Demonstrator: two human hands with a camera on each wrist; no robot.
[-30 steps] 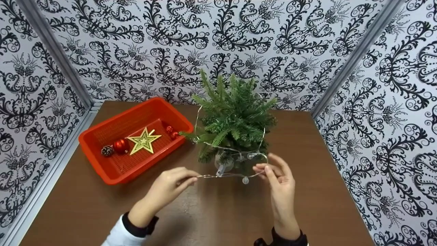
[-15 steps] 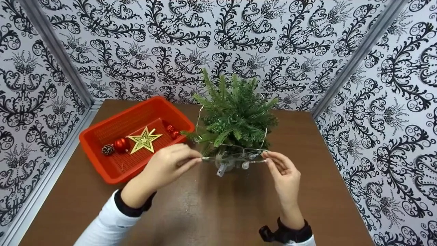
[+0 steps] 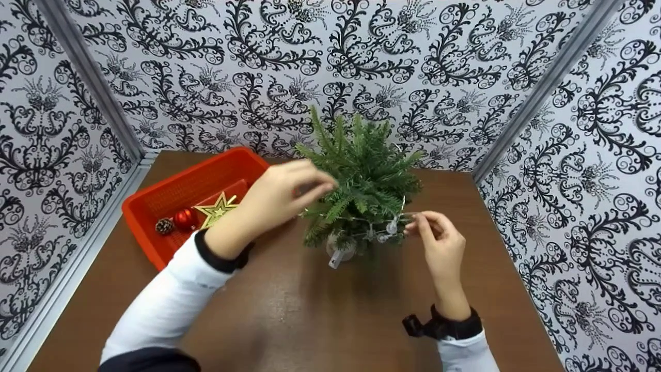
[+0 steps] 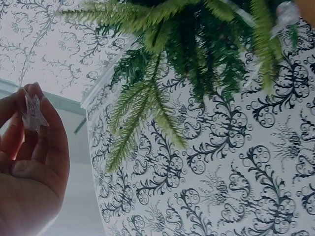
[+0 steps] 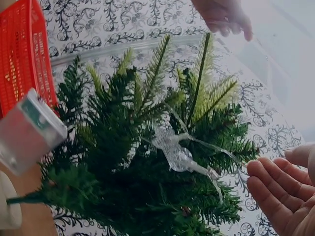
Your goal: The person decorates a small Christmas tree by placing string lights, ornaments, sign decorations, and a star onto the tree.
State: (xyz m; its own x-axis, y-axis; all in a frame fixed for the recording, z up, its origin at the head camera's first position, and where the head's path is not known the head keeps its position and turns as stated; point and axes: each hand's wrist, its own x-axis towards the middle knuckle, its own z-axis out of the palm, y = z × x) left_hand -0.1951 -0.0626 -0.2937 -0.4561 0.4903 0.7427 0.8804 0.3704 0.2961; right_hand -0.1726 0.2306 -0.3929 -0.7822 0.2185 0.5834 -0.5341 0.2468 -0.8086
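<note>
A small green artificial Christmas tree [image 3: 361, 175] stands on the table with clear string lights [image 3: 392, 227] draped along its front. My left hand [image 3: 284, 194] is raised at the tree's left side. In the left wrist view, its thumb and fingers pinch the wire beside a clear star-shaped light [image 4: 33, 113]. My right hand [image 3: 444, 240] is at the tree's lower right, fingertips on the wire. In the right wrist view, the wire runs between both hands, and clear lights [image 5: 174, 150] hang against the branches. A small battery box [image 3: 336, 258] dangles before the tree's base.
A red plastic basket [image 3: 135, 217] sits left of the tree, partly covered by my left arm. Inside are a gold star [image 3: 219, 208], a red bauble [image 3: 184, 219] and a pine cone [image 3: 164, 226]. Patterned walls [image 3: 289, 67] enclose the brown table [image 3: 289, 310].
My left hand has risen and moved forward to the tree's left side, lifting the wire. My right hand has shifted slightly right and forward, bringing the lights up against the lower branches.
</note>
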